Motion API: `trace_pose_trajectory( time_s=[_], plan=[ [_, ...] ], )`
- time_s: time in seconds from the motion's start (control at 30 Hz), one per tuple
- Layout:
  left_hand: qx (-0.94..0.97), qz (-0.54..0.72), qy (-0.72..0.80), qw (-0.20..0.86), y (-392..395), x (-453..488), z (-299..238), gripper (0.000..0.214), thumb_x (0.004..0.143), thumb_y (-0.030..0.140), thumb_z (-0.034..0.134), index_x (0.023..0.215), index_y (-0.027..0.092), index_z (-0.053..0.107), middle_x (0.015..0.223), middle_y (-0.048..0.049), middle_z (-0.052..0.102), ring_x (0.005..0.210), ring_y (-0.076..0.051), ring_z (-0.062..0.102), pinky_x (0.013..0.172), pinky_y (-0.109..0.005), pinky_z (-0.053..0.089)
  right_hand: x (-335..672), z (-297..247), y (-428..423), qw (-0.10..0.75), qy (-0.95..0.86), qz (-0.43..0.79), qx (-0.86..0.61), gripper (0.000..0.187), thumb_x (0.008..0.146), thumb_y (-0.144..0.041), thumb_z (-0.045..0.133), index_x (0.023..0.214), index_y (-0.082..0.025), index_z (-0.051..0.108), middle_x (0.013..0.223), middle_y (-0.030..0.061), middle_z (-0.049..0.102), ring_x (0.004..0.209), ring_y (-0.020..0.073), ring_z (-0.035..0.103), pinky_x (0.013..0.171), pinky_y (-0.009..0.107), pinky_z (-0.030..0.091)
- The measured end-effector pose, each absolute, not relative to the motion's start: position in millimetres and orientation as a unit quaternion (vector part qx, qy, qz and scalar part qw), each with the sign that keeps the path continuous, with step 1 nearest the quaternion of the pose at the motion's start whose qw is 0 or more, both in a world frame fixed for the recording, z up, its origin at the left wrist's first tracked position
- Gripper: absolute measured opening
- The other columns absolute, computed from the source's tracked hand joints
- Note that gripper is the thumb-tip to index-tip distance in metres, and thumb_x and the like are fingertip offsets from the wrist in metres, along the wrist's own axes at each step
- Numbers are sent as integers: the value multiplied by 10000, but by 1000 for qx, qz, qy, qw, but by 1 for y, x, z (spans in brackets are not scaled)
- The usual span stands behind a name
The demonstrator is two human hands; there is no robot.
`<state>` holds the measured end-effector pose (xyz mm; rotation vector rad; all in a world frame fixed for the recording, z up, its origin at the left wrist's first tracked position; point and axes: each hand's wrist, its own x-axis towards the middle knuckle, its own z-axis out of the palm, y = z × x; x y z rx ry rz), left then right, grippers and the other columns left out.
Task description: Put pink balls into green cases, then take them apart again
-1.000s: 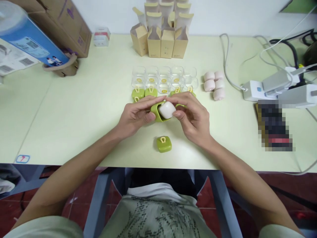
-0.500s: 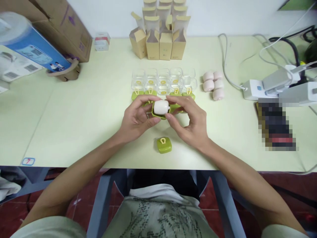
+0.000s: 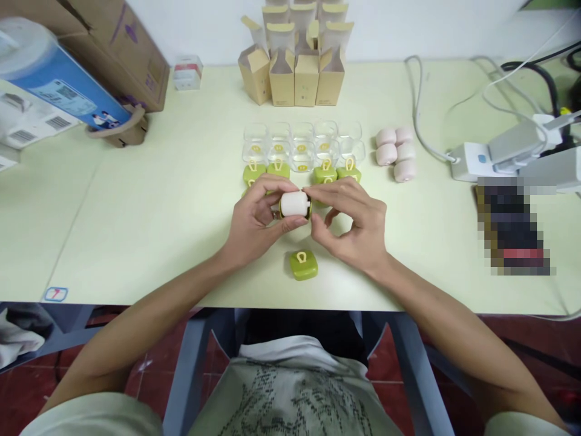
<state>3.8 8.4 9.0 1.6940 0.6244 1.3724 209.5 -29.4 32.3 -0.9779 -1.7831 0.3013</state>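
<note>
My left hand (image 3: 256, 215) is wrapped round a small green case, its thumb along the near side and its fingers along the far side. In the case sits a white rounded cylinder (image 3: 294, 204) with a small nub on its right end; it hides most of the case. My right hand (image 3: 354, 221) is curled at the right side of the case, its index fingertip at the upper right edge and its thumb at the lower right. Nearer to me on the table (image 3: 158, 242) lies another green case (image 3: 304, 265) with a pale yellow loop.
Several green cases (image 3: 325, 174) sit beyond my hands, partly hidden. Behind them stand rows of clear plastic covers (image 3: 302, 147) and open cardboard boxes (image 3: 282, 85). Several pale pink cylinders (image 3: 386, 154) lie to the right, near a power strip (image 3: 472, 162). A blue container (image 3: 68, 85) stands left.
The case and white cylinder have tilted and dropped slightly toward me, so less of the green rim shows. My left thumb reaches farther right along the case. The view has shifted slightly.
</note>
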Motion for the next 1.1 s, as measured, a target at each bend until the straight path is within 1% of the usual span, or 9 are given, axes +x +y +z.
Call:
trace_pose_trajectory(
  time_s=[0.2,0.27,0.37,0.5,0.6,0.77,0.87,1.0,1.1],
  plan=[
    [675,545,260,423,7,4,10,602,728,618,1000,1196,312,776,1176,-54,692,1059,-193,743,897,-328,675,207,27,-29,536,-734,128,-396,383,925,-217,751,1274,-325,866,1155,65,871,963,283,760,646,426,663],
    [685,533,262,423,8,3,12,597,742,626,994,1203,307,789,1178,-61,697,1073,-204,747,918,-344,682,205,25,-30,535,-735,108,-403,395,920,-207,735,1273,-329,865,1157,60,873,970,294,775,716,479,694],
    [700,519,261,415,8,1,13,526,800,569,989,1214,301,810,1180,-69,702,1106,-213,742,942,-356,688,203,24,-32,539,-734,81,-406,404,917,-173,716,1263,-323,862,1162,52,879,998,299,796,837,530,716],
    [724,503,257,397,8,-2,16,456,839,468,991,1237,322,823,1206,-81,707,1116,-230,735,889,-364,693,202,26,-34,551,-724,82,-407,399,909,-144,713,1233,-318,866,1183,50,881,1034,308,804,897,560,705],
    [730,501,256,387,8,-2,16,453,845,453,989,1249,327,825,1207,-85,706,1107,-238,737,872,-375,694,202,27,-35,557,-722,77,-403,406,894,-126,717,1221,-315,866,1165,46,883,1018,303,806,881,551,698],
    [723,508,270,382,6,1,14,469,832,504,991,1224,314,818,1148,-74,699,1063,-222,732,845,-362,697,201,26,-34,569,-724,38,-389,372,895,-123,708,1189,-296,857,1102,46,887,948,283,804,824,519,700],
    [716,515,267,389,5,2,13,477,814,523,1000,1203,315,818,1146,-70,704,1057,-220,735,852,-371,702,201,25,-35,555,-729,49,-397,365,912,-150,701,1202,-315,848,1119,40,882,975,291,806,854,543,703],
    [710,527,249,395,6,2,14,478,794,511,1015,1190,323,823,1160,-71,719,1078,-224,744,884,-384,697,202,27,-37,568,-723,91,-382,406,935,-147,715,1281,-331,822,1166,53,870,1047,298,796,901,545,700],
    [697,532,253,408,6,1,17,460,821,537,990,1183,313,815,1165,-72,721,1087,-226,751,924,-394,695,206,30,-36,547,-738,113,-378,398,980,-202,709,1348,-326,794,1225,70,853,1071,301,791,960,560,681]
  ],
)
